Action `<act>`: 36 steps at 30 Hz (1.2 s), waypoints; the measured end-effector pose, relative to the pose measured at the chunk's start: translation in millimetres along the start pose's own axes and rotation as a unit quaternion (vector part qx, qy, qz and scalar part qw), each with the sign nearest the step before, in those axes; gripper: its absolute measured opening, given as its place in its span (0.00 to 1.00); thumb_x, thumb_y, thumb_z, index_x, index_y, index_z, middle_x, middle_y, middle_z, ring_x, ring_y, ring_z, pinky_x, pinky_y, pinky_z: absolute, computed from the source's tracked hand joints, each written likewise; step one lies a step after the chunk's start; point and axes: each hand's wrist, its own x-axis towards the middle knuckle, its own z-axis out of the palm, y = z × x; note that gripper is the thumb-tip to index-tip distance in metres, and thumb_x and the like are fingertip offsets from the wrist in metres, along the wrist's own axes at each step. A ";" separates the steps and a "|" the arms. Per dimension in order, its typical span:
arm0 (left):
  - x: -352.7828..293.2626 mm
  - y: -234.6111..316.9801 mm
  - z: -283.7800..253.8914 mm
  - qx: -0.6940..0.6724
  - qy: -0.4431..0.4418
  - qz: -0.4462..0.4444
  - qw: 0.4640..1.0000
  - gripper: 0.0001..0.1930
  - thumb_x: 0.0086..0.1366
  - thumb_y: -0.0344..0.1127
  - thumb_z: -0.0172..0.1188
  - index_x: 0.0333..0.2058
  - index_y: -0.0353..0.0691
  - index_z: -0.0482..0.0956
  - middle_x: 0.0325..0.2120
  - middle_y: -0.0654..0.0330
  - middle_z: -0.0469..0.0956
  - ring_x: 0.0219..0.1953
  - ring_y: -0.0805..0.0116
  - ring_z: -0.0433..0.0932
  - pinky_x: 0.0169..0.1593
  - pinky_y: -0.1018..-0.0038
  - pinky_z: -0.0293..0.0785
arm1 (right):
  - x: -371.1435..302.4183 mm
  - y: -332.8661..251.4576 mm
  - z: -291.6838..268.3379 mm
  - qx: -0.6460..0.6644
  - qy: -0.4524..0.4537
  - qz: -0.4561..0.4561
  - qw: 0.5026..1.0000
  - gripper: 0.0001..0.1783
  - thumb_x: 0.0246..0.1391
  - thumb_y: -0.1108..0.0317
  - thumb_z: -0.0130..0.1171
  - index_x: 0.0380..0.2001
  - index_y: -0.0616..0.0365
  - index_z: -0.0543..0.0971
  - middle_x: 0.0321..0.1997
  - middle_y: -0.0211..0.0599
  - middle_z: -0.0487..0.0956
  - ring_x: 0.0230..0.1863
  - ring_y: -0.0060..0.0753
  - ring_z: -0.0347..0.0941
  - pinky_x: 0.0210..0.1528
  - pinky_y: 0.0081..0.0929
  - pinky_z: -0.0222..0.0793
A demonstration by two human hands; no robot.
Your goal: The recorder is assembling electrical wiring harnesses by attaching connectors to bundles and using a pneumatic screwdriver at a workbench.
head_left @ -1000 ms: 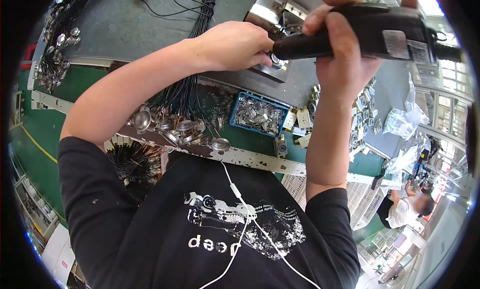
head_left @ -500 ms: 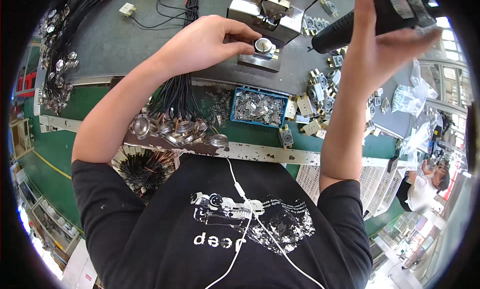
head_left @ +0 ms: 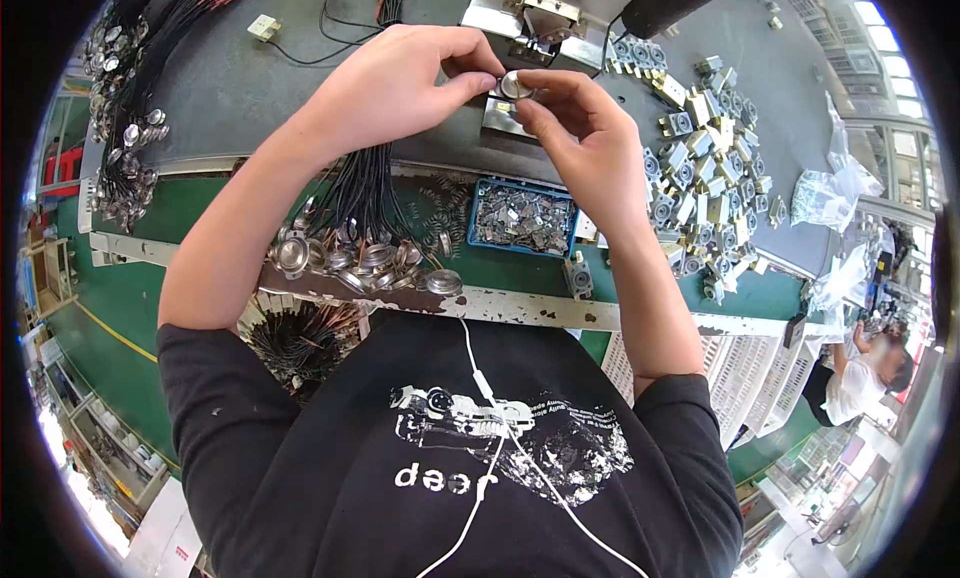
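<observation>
A small round silver metal-capped part (head_left: 516,85) is at a metal block (head_left: 503,120) in front of the bench fixture (head_left: 550,23). My left hand (head_left: 415,83) pinches it from the left with thumb and forefinger. From the right, my right hand (head_left: 592,138) closes its thumb and fingers on the same part. Fingers cover much of its underside, so whether it touches the block I cannot tell. Beyond my right hand, a black handheld power tool (head_left: 680,3) with a ribbed grip is partly in view at the top edge, held by neither hand.
A blue tray (head_left: 525,248) of small metal pieces lies nearer me. To its right spreads a heap of square-bodied switch-like parts (head_left: 710,178). Black wires with round metal caps (head_left: 365,263) hang at the front edge. Clear plastic bags (head_left: 830,193) lie far right; a person (head_left: 855,383) is beyond.
My right hand has left the power tool and come down and left to the round part. The tool has shifted up and left. My left hand stays beside the part.
</observation>
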 end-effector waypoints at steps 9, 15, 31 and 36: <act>-10.0 -3.2 8.6 0.043 0.059 0.087 0.994 0.06 0.64 0.33 0.63 0.36 0.38 0.82 0.32 0.55 0.83 0.39 0.53 0.81 0.45 0.61 0.76 | -6.6 -1.3 1.1 -0.054 -0.001 -0.040 0.998 0.15 0.60 0.77 0.67 0.50 0.61 0.82 0.45 0.32 0.86 0.46 0.20 0.82 0.52 0.23 0.76; -13.1 -1.4 9.3 0.095 0.035 0.100 0.990 0.05 0.63 0.28 0.65 0.38 0.37 0.81 0.34 0.58 0.82 0.43 0.59 0.80 0.52 0.65 0.73 | -12.6 4.2 1.8 -0.046 -0.004 -0.038 0.998 0.13 0.59 0.78 0.67 0.47 0.62 0.82 0.45 0.34 0.87 0.45 0.21 0.82 0.51 0.23 0.76; -8.9 -21.4 -3.6 0.105 0.003 0.012 0.994 0.09 0.65 0.36 0.60 0.39 0.37 0.80 0.37 0.53 0.83 0.45 0.53 0.81 0.51 0.61 0.76 | -25.0 12.8 6.9 -0.106 0.009 -0.091 0.990 0.13 0.57 0.79 0.67 0.45 0.60 0.83 0.41 0.39 0.86 0.40 0.28 0.84 0.46 0.26 0.78; -5.5 -38.2 -8.7 0.191 -0.091 -0.015 0.977 0.09 0.66 0.35 0.60 0.42 0.40 0.82 0.37 0.54 0.83 0.44 0.53 0.80 0.51 0.61 0.76 | -26.0 22.2 9.5 -0.234 0.015 -0.220 0.947 0.15 0.53 0.81 0.67 0.44 0.55 0.83 0.48 0.42 0.84 0.41 0.40 0.84 0.46 0.31 0.80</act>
